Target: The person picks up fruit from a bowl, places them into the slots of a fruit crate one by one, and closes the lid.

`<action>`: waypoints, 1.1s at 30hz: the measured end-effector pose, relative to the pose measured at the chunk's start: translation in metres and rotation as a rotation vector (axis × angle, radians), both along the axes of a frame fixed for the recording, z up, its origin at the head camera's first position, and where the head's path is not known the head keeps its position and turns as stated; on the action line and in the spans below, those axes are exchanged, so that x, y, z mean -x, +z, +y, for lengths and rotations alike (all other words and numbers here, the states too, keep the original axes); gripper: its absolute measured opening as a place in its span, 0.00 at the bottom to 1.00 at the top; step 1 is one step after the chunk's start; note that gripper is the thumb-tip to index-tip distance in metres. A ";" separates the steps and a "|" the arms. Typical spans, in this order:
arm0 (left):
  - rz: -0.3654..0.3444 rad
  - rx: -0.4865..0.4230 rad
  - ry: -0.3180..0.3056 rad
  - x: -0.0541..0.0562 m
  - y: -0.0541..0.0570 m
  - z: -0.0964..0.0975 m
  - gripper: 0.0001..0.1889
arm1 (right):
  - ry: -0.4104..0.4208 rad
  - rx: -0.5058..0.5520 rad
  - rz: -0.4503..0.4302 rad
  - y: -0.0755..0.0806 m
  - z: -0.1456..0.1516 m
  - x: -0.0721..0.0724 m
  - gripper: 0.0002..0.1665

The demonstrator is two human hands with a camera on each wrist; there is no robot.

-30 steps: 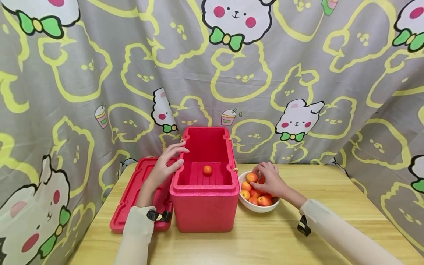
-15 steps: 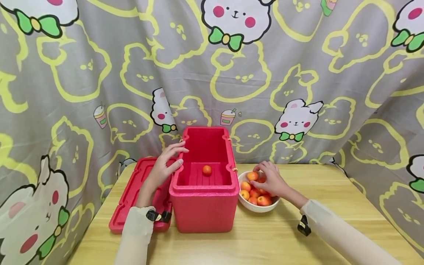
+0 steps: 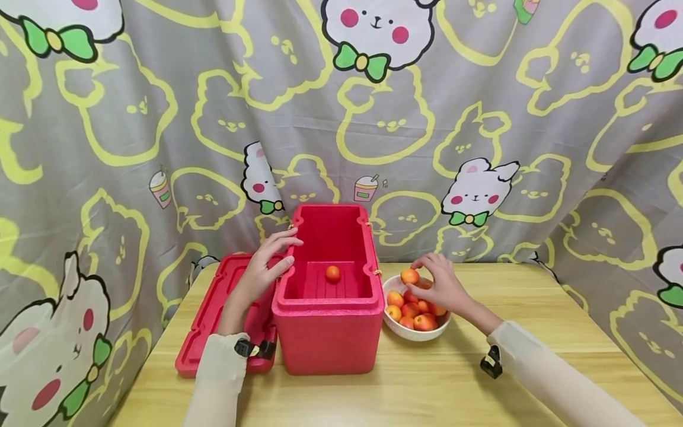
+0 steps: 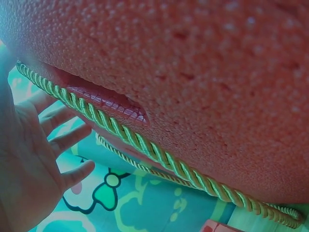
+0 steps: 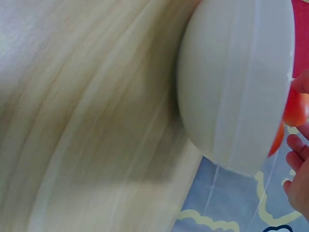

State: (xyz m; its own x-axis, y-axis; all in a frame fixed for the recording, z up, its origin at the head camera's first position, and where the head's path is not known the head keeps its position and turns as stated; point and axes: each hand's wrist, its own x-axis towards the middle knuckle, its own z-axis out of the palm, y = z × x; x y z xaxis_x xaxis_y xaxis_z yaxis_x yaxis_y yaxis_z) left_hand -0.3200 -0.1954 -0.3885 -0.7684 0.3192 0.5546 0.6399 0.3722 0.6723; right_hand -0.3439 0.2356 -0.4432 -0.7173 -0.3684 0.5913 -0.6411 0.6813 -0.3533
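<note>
A red foam box (image 3: 325,341) stands lidless on the table, with one small round orange-red fruit (image 3: 333,273) on its floor. My left hand (image 3: 267,261) rests at the box's left rim, fingers spread. In the left wrist view these fingers (image 4: 72,140) stretch beside the box wall, near a twisted gold rope (image 4: 130,137). Over the white bowl (image 3: 417,335), my right hand (image 3: 444,284) pinches an orange-red fruit (image 3: 409,276) between thumb and fingers. Several similar fruits (image 3: 425,322) lie in the bowl. The right wrist view shows mostly the bowl's outside (image 5: 231,87).
The red lid (image 3: 208,332) lies on the table left of the box, partly under my left forearm. The wooden table (image 3: 512,296) ends at a grey cartoon-print curtain (image 3: 315,130) behind. The bowl stands close against the box's right side.
My right hand has lifted slightly with the pinched fruit, which is now higher over the bowl's far side. The left hand and box stay put.
</note>
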 end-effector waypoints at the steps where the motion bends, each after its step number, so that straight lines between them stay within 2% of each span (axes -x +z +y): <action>1: 0.001 0.000 0.000 0.000 0.000 0.000 0.22 | 0.001 0.004 0.008 0.001 0.000 0.001 0.23; 13: 0.000 -0.012 0.000 -0.001 0.002 -0.002 0.22 | 0.001 0.109 0.128 0.033 -0.009 0.008 0.23; 24: -0.008 -0.004 -0.004 -0.002 0.001 -0.001 0.22 | -0.014 0.134 0.196 0.065 -0.021 0.014 0.23; 33: -0.027 -0.012 -0.012 -0.003 0.001 0.000 0.23 | 0.041 0.127 0.225 0.097 -0.042 0.015 0.22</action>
